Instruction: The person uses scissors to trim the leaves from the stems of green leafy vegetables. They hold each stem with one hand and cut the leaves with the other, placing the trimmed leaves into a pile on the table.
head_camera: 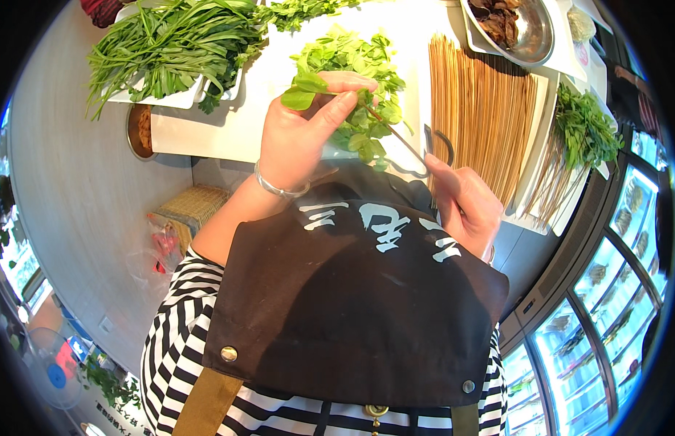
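My left hand (302,128) pinches a sprig of leafy greens (298,98) between thumb and fingers. A thin bamboo skewer (398,135) slants down from the greens at those fingertips. My right hand (465,199) grips the skewer's lower end. More green leaves (368,144) hang around the skewer's upper part; which of them are on it I cannot tell. Behind my hands a pile of loose leafy greens (348,52) lies on the white work surface (206,131). To the right, many bamboo skewers (479,120) lie side by side, with dark scissor-like handles (445,147) at their left edge.
Long-leaved greens (179,46) heap over white trays at upper left, beside a metal bowl (140,131). A steel bowl (533,32) of brown food stands at upper right. Skewered greens (585,128) lie at far right, near lit glass-door refrigerators (582,327). A woven box (190,210) sits below left.
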